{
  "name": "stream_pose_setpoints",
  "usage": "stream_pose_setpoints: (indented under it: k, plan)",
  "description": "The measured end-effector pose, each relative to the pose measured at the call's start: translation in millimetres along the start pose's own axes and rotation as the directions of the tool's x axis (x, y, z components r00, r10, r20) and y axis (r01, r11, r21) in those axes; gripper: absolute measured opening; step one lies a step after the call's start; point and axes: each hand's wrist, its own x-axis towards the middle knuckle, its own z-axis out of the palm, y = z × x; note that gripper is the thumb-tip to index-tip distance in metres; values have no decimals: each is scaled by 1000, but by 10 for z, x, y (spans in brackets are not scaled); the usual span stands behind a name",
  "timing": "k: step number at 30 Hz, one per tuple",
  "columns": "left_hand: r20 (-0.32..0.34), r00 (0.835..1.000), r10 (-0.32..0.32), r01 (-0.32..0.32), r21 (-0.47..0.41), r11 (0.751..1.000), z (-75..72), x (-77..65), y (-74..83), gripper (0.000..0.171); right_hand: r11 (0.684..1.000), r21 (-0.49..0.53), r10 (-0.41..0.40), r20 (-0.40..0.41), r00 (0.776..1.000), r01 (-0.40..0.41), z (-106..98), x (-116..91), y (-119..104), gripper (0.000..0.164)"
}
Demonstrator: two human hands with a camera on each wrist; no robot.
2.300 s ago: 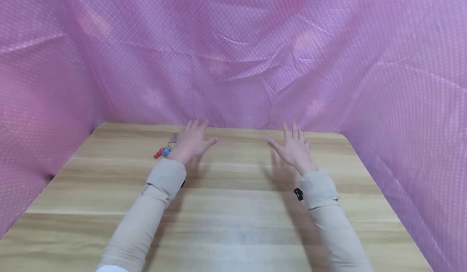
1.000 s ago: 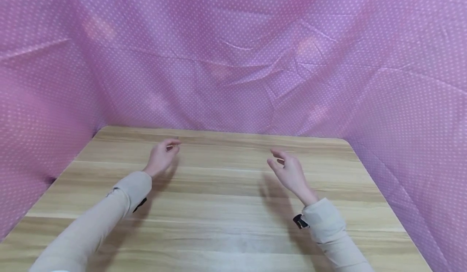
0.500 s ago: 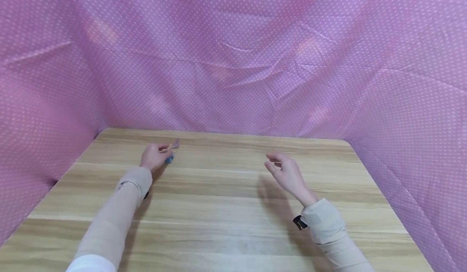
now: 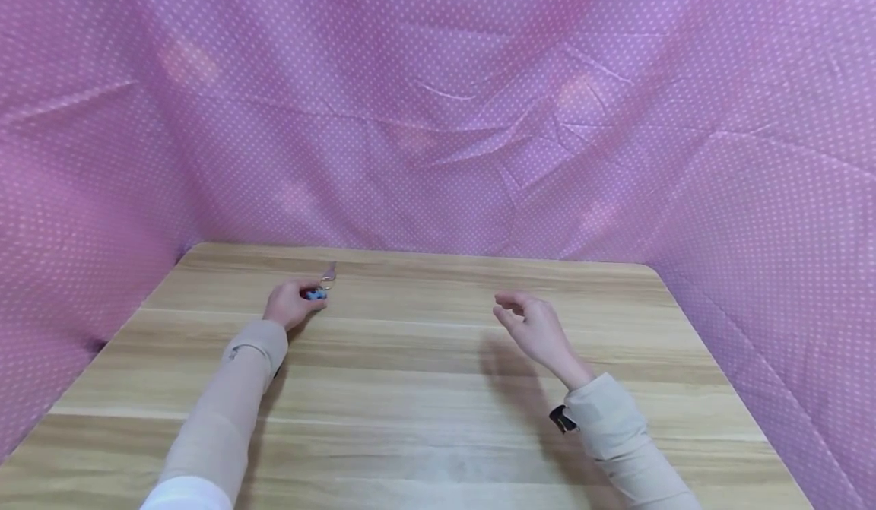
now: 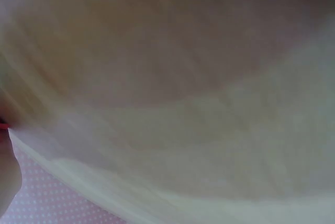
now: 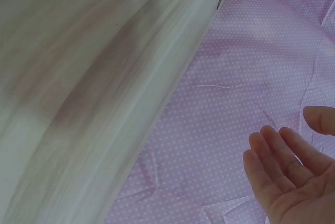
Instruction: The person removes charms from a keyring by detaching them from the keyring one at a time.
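At the back left of the table in the head view, my left hand (image 4: pixel 289 305) holds a keychain (image 4: pixel 316 295) by its blue charm, thumb on the near side and fingers on the far side. Its metal ring and a pale purplish strap (image 4: pixel 329 273) stick out beyond the fingers. The red charm is mostly hidden by the hand; only a red sliver (image 5: pixel 4 126) shows in the left wrist view. My right hand (image 4: pixel 541 333) hovers over the table's right half, fingers loosely bent and nothing in them. In the right wrist view, its palm (image 6: pixel 303 198) faces the camera.
A light wood-grain table (image 4: pixel 411 388) lies under both hands. Pink-purple dotted cloth (image 4: pixel 438 115) hangs along the back and both sides, right at the table's edges. Dark bands (image 4: pixel 563 419) sit at the wrists by the beige sleeves.
Both hands were spread out flat near the back edge. The left has shifted left and down, closing round the keychain's charms. The right has drawn back slightly, its fingers now loosely bent.
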Motion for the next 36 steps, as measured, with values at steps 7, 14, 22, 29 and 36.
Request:
stream_pose_setpoints:
  k: [7,14,22,29,36]
  plan:
    - [-67,997,45,-43,32,999,-19,-7,-16,34,1000,-4,-13,11,1000,13,-3,5,-35,30]
    - [-75,995,72,-66,85,994,-44,-15,0,32,1000,2,0,18,1000,0,-9,11,-69,29]
    - [-112,987,113,-101,107,989,-41,-32,26,33,1000,8,11,34,999,-11,38,-3,-106,29]
    - [-126,990,64,-60,30,998,-55,-26,42,33,1000,6,4,49,999,-5,76,1,-107,28]
    - [-66,998,-13,4,-127,992,-97,-42,157,39,999,48,-11,47,999,9,120,7,-124,28]
